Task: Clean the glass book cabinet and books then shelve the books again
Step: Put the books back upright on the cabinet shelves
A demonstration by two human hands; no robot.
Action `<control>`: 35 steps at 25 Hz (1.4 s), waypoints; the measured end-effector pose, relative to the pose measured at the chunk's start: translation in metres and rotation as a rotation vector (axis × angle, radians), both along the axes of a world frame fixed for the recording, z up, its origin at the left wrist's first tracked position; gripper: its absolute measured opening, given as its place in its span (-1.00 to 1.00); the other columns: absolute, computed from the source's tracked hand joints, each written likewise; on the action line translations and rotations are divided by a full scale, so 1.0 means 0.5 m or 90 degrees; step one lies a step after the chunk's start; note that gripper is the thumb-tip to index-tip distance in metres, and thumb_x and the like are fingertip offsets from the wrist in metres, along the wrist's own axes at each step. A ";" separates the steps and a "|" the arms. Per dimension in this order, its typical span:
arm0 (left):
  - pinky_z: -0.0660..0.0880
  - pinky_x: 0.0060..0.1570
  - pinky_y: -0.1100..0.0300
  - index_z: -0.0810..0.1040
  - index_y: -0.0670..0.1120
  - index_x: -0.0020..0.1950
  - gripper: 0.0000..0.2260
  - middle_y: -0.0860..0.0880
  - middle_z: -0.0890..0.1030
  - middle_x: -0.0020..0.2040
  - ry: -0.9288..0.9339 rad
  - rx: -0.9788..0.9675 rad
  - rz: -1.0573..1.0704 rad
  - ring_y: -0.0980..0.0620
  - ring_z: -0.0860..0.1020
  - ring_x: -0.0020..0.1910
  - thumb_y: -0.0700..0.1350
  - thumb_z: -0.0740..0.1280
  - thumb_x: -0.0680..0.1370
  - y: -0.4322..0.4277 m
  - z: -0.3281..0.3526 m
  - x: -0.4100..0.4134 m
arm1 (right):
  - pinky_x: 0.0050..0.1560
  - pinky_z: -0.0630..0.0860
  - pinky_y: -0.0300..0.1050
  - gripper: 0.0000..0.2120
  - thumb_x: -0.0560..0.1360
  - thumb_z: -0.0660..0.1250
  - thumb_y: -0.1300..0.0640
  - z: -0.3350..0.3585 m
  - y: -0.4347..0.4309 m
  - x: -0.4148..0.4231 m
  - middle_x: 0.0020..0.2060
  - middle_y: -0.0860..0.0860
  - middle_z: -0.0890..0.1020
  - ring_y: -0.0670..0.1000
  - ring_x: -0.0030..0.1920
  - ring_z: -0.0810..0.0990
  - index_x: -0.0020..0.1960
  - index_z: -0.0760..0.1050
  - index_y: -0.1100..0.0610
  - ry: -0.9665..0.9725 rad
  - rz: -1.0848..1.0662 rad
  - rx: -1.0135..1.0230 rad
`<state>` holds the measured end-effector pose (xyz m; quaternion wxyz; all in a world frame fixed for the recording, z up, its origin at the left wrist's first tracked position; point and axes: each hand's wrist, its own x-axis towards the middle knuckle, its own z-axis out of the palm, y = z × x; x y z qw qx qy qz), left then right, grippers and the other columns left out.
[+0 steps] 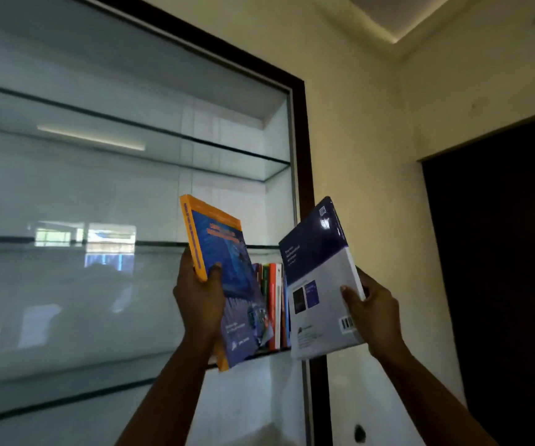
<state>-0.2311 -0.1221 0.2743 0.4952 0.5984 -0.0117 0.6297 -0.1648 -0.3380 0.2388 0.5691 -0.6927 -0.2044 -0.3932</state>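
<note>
Head view. We see the glass book cabinet filling 9 to 12 o'clock, with two books held up before its right end. The left hand, at 7 o'clock, grips the orange-spined blue book low on its spine, thumb on the cover. The right hand, at 5 o'clock, pinches the navy-and-white book at its lower outer edge. Both books tilt apart; between them a row of shelved books stands on a glass shelf, at the cabinet's right wall.

Risks, as we judge them:
- Each book is held one-handed and low, so either could pivot and slip.
- A corner could strike a shelf edge on entry.
- A hard push could topple the standing row.

Counts:
- two hands
- two held books
- several shelved books, partly hidden and not countable
- at least three glass shelves
- one dark door at 3 o'clock
</note>
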 end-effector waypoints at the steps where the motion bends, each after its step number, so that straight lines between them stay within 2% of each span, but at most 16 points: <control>1: 0.35 -0.03 0.26 0.45 -0.21 0.31 -0.62 -0.17 0.58 0.16 -0.030 0.004 0.023 -0.12 0.54 0.11 -0.30 0.33 0.50 -0.013 0.037 0.040 | -0.29 0.44 -0.32 -0.64 0.54 0.28 0.21 0.032 0.006 0.046 -0.03 0.06 0.62 -0.06 -0.25 0.55 0.33 0.42 0.12 -0.029 0.011 0.022; 3: 0.36 0.08 0.20 0.40 -0.19 0.36 -0.58 -0.18 0.56 0.21 -0.082 0.010 0.060 -0.16 0.52 0.17 -0.30 0.31 0.51 -0.028 0.109 0.103 | -0.26 0.42 -0.33 -0.63 0.54 0.27 0.24 0.091 0.022 0.123 -0.02 0.03 0.59 -0.03 -0.19 0.54 0.34 0.41 0.12 -0.073 0.034 0.069; 7: 0.36 0.14 0.14 0.36 -0.17 0.40 -0.58 -0.18 0.54 0.23 -0.124 0.038 0.108 -0.19 0.49 0.20 -0.28 0.28 0.54 -0.012 0.223 0.200 | -0.31 0.40 -0.38 -0.63 0.55 0.25 0.24 0.202 0.061 0.255 -0.05 0.00 0.55 -0.04 -0.17 0.53 0.35 0.39 0.12 -0.139 0.078 0.145; 10: 0.37 0.14 0.11 0.38 -0.22 0.36 -0.62 -0.22 0.55 0.21 -0.160 0.079 0.142 -0.22 0.51 0.16 -0.29 0.27 0.55 0.026 0.280 0.280 | -0.14 0.50 -0.21 -0.64 0.56 0.25 0.24 0.270 0.109 0.358 0.03 0.10 0.60 0.00 -0.14 0.55 0.34 0.40 0.15 -0.198 0.097 0.188; 13: 0.37 0.14 0.11 0.37 -0.22 0.36 -0.63 -0.22 0.54 0.21 -0.174 0.106 0.164 -0.20 0.51 0.16 -0.28 0.27 0.55 0.047 0.323 0.350 | -0.01 0.57 0.00 -0.66 0.56 0.24 0.24 0.310 0.160 0.453 0.07 0.17 0.61 0.12 -0.06 0.59 0.34 0.40 0.16 -0.216 0.118 0.215; 15: 0.36 0.12 0.16 0.36 -0.23 0.38 -0.62 -0.22 0.54 0.21 -0.176 0.131 0.189 -0.19 0.51 0.16 -0.27 0.27 0.56 0.046 0.345 0.398 | 0.02 0.57 0.05 -0.66 0.56 0.24 0.23 0.327 0.196 0.514 0.07 0.17 0.60 0.16 0.01 0.59 0.33 0.41 0.17 -0.213 0.134 0.237; 17: 0.36 0.12 0.17 0.34 -0.21 0.40 -0.60 -0.22 0.54 0.21 -0.182 0.132 0.202 -0.19 0.51 0.17 -0.28 0.26 0.55 0.041 0.367 0.445 | 0.06 0.55 0.00 -0.65 0.56 0.25 0.23 0.340 0.234 0.569 0.11 0.18 0.59 0.17 0.08 0.58 0.34 0.40 0.20 -0.203 0.148 0.250; 19: 0.36 0.15 0.13 0.32 -0.20 0.41 -0.59 -0.22 0.53 0.23 -0.174 0.131 0.216 -0.20 0.50 0.19 -0.28 0.24 0.56 0.035 0.385 0.490 | 0.09 0.50 -0.09 -0.63 0.54 0.26 0.27 0.347 0.269 0.612 0.14 0.20 0.57 0.17 0.13 0.56 0.35 0.39 0.23 -0.209 0.157 0.251; 21: 0.34 0.20 0.06 0.29 -0.18 0.45 -0.56 -0.23 0.51 0.25 -0.135 0.152 0.244 -0.23 0.48 0.21 -0.25 0.24 0.57 0.040 0.394 0.534 | 0.17 0.50 0.01 -0.59 0.53 0.27 0.28 0.348 0.309 0.653 0.15 0.22 0.56 0.18 0.15 0.55 0.36 0.37 0.22 -0.222 0.139 0.244; 24: 0.37 0.23 -0.06 0.27 -0.15 0.46 -0.54 -0.26 0.51 0.24 -0.099 0.156 0.277 -0.29 0.48 0.19 -0.22 0.25 0.57 0.057 0.380 0.607 | 0.18 0.48 0.13 -0.56 0.55 0.23 0.27 0.350 0.346 0.720 0.19 0.24 0.54 0.20 0.18 0.53 0.42 0.29 0.17 -0.210 0.111 0.203; 26: 0.39 0.23 -0.07 0.28 -0.13 0.46 -0.54 -0.27 0.52 0.23 -0.098 0.140 0.266 -0.30 0.48 0.18 -0.21 0.25 0.57 0.071 0.378 0.641 | 0.24 0.42 0.08 -0.54 0.58 0.15 0.27 0.360 0.347 0.757 0.27 0.14 0.47 0.12 0.24 0.46 0.46 0.19 0.11 -0.166 0.116 0.154; 28: 0.39 0.24 -0.07 0.28 -0.15 0.45 -0.55 -0.27 0.52 0.23 -0.090 0.143 0.261 -0.29 0.48 0.18 -0.21 0.26 0.57 0.084 0.387 0.666 | 0.26 0.36 -0.01 -0.52 0.59 0.11 0.26 0.367 0.358 0.781 0.27 -0.01 0.38 0.01 0.24 0.39 0.47 0.13 0.05 -0.151 0.100 0.084; 30: 0.39 0.24 -0.08 0.28 -0.14 0.46 -0.54 -0.26 0.51 0.24 -0.084 0.139 0.258 -0.29 0.47 0.20 -0.21 0.26 0.56 0.093 0.393 0.681 | 0.31 0.33 0.04 -0.54 0.57 0.13 0.28 0.378 0.379 0.796 0.29 0.09 0.40 0.10 0.31 0.38 0.45 0.18 0.09 -0.126 0.105 0.138; 32: 0.34 0.25 -0.05 0.27 -0.13 0.46 -0.54 -0.24 0.50 0.26 -0.087 0.112 0.250 -0.28 0.45 0.22 -0.23 0.25 0.57 0.099 0.391 0.700 | 0.31 0.35 0.16 -0.53 0.54 0.15 0.33 0.382 0.402 0.807 0.30 0.21 0.41 0.21 0.31 0.38 0.44 0.21 0.16 -0.113 0.089 0.167; 35: 0.29 0.28 -0.02 0.28 -0.16 0.45 -0.57 -0.21 0.47 0.31 -0.080 0.099 0.242 -0.25 0.42 0.27 -0.21 0.24 0.58 0.110 0.394 0.727 | 0.25 0.39 0.13 -0.53 0.56 0.14 0.28 0.388 0.400 0.821 0.28 0.14 0.42 0.17 0.26 0.42 0.44 0.17 0.13 -0.100 0.136 0.131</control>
